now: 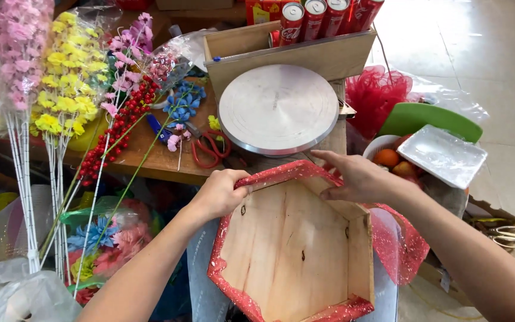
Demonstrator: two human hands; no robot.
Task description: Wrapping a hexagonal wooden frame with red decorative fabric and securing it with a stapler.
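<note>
Resting on the person's lap, a hexagonal wooden tray (293,250) tilts up; left hand (222,194) pinches red mesh (281,173) over its rim, right hand (359,179) presses it flat inside.

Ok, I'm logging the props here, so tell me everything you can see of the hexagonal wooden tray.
The hexagonal pale wooden tray has a knotty board floor and low plank walls. It lies open side up on the person's lap, below the table edge. Red glittery mesh wraps its outer rim. The left hand and right hand press the mesh over its far walls.
</note>
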